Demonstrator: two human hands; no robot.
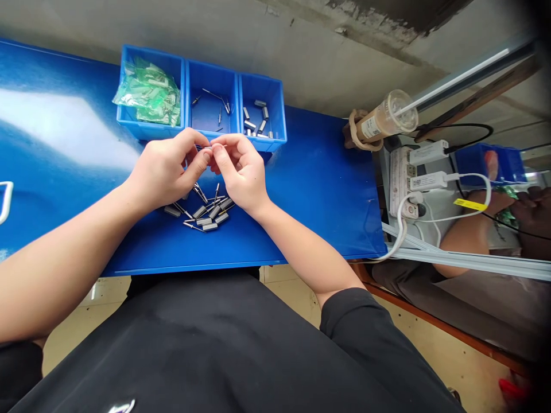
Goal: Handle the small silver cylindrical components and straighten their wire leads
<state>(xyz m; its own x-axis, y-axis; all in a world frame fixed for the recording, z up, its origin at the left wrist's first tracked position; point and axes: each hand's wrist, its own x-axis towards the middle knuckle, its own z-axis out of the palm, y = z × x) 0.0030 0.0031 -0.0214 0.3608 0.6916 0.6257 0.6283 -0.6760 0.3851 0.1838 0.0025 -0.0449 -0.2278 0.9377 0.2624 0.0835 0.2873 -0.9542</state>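
Note:
My left hand (172,166) and my right hand (241,172) meet in front of the bins, fingertips together. Both are closed in a pinch on a thin metal pin (207,148), mostly hidden by the fingers. Below them on the blue table lies a loose pile of grey metal spacers (214,212) and thin silvery pins with thicker ends (194,227). Beyond my hands, the middle bin (212,74) holds several such pins, and the right bin (279,115) several short grey spacers (262,126).
The left bin (129,120) is filled with green-and-clear plastic packets (150,92). To the right stand a drink cup with a straw (383,120) and a power strip (400,178) with chargers and cables. Another person's arm (465,229) shows beyond the metal frame.

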